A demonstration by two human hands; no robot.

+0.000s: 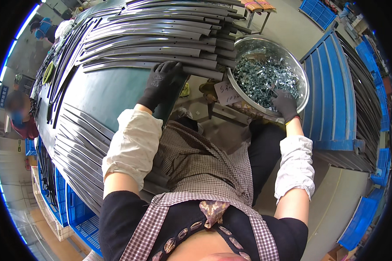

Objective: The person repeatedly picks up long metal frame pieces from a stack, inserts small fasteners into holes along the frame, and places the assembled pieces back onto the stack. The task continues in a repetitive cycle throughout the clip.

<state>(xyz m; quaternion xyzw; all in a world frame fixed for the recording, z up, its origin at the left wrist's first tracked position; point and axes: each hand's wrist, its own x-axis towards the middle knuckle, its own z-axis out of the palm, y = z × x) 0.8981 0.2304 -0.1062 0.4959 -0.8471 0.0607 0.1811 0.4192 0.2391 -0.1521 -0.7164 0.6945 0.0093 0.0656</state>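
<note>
My left hand (160, 82), in a black glove, is at the near edge of a green-topped table (113, 89). Its fingers are curled over the closest of several long dark strips (152, 54), which lie side by side with small holes near their ends. My right hand (285, 104), gloved in black too, is inside the near rim of a round steel basin (305, 89). Small shiny metal clips (265, 76) fill the basin. The right fingers are drawn together among the clips; what lies between them is too small to make out.
Right of the basin stands a blue ribbed metal bin (326, 100) with dark strips inside. A paper card with handwriting (226, 93) hangs beside the basin. More strips (80, 139) cover the table's near left. Blue crates (85, 226) stand lower left. A person (21, 115) is at the far left.
</note>
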